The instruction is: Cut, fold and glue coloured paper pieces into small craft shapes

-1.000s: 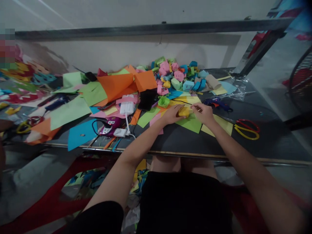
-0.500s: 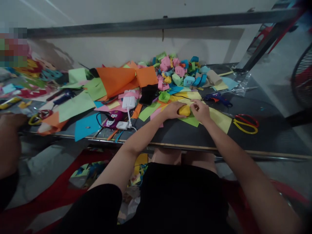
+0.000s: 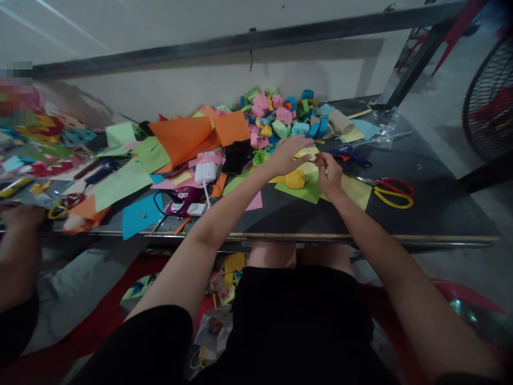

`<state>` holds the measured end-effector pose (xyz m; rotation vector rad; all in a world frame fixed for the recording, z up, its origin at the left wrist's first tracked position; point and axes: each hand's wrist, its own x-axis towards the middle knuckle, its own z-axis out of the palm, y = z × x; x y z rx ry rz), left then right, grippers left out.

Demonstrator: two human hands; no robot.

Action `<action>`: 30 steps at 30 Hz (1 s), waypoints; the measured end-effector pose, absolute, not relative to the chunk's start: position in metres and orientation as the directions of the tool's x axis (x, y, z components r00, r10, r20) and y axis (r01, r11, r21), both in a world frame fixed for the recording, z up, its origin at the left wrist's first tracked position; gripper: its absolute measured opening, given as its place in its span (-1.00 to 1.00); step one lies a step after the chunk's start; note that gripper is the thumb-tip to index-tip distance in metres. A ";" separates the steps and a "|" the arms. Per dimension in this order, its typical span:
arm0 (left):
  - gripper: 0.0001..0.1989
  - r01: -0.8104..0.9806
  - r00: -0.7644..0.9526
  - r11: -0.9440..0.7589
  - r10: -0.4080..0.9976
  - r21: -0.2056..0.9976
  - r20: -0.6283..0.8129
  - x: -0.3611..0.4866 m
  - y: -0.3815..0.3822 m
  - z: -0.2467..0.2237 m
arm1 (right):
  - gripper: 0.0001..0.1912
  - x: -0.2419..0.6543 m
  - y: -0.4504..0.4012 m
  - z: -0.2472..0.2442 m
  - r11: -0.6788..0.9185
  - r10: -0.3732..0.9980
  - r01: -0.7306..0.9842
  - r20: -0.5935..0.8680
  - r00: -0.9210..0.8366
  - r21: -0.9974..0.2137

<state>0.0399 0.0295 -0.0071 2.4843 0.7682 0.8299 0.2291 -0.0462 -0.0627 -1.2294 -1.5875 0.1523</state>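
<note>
A small yellow folded paper shape (image 3: 295, 179) sits on a green paper sheet (image 3: 306, 193), just below my hands, touched by neither. Above it, my left hand (image 3: 289, 154) is stretched out over the papers, fingers extended and holding nothing visible. My right hand (image 3: 330, 174) is closed to its right, fingertips pinched together near the left fingers. Anything in that pinch is too small to make out. A blue glue gun (image 3: 349, 155) lies just beyond the right hand. Scissors with red and yellow handles (image 3: 395, 192) rest farther right.
Small folded paper pieces (image 3: 284, 115) are piled against the wall. Orange sheets (image 3: 182, 140), a black phone (image 3: 236, 158), a white plug block (image 3: 206, 171) and a purple device (image 3: 183, 199) lie leftward. A co-worker's hand (image 3: 22, 215) rests far left. A fan (image 3: 491, 101) stands right.
My left hand has let go of the yellow paper shape and moved up, its fingers straightening. The shape now lies on the green sheet. My right hand stays pinched; the view has shifted slightly.
</note>
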 end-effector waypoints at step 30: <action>-0.38 0.535 0.723 -0.711 0.665 0.457 0.189 0.055 0.008 -0.051 | -0.43 0.234 -0.045 -0.065 0.461 0.759 0.588 0.639 0.128 -0.665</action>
